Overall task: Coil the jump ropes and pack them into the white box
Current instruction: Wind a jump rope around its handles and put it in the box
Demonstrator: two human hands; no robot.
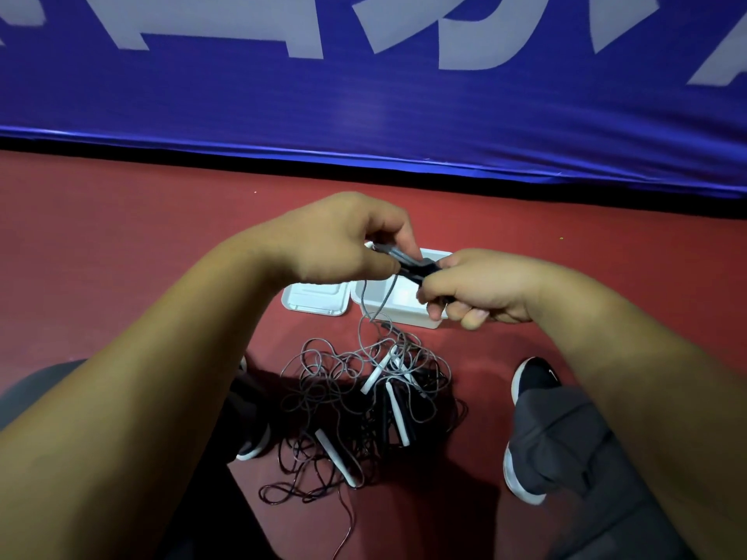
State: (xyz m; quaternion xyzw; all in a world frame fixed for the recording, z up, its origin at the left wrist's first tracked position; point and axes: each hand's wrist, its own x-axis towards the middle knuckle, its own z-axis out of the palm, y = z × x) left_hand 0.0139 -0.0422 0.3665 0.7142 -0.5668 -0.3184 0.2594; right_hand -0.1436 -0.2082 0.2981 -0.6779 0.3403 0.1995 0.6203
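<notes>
My left hand (343, 240) and my right hand (473, 289) both grip the black and white handles of one jump rope (404, 260), held above the open white box (400, 303). Its grey cord (370, 301) hangs down from the handles into a tangled pile of jump ropes (364, 406) on the red floor between my feet. Several black and white handles lie in that pile. The box's white lid (317, 299) lies flat to the left of the box. My hands hide part of the box.
A blue banner with white lettering (364, 95) runs along the far edge of the red floor (121, 236). My dark shoes (529, 381) and grey trouser legs flank the rope pile on both sides.
</notes>
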